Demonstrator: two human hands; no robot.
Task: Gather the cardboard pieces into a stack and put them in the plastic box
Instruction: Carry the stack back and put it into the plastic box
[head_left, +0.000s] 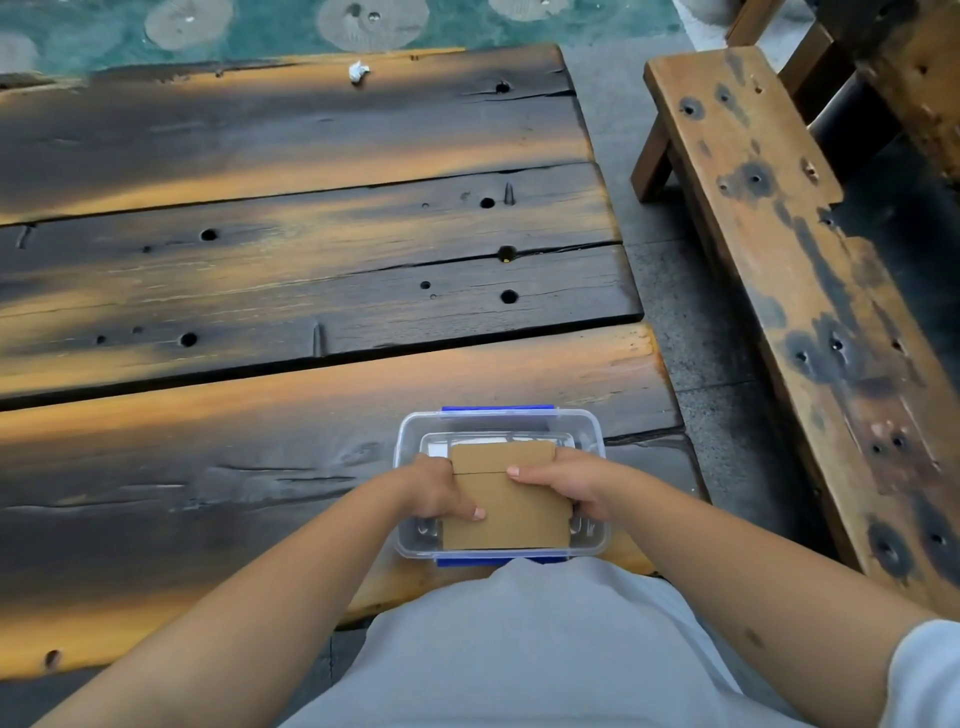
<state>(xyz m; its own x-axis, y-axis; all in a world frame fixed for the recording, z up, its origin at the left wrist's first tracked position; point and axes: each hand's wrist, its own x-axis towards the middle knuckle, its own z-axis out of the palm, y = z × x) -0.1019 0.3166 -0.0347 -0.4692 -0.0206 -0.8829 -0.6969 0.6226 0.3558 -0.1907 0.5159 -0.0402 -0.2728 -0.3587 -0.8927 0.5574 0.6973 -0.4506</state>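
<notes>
A stack of brown cardboard pieces (506, 501) lies over the open clear plastic box (592, 431), which has blue clips at its far and near ends and sits at the table's near right corner. My left hand (439, 491) grips the stack's left edge, thumb on top. My right hand (563, 483) grips its right edge, thumb on top. The top piece sits slightly nearer than the one below, whose far end shows. Whether the stack rests on the box floor I cannot tell.
The box stands on a dark, scorched wooden plank table (291, 249). A small white crumpled scrap (358, 71) lies at the table's far edge. A wooden bench (789, 270) stands to the right across a strip of grey pavement.
</notes>
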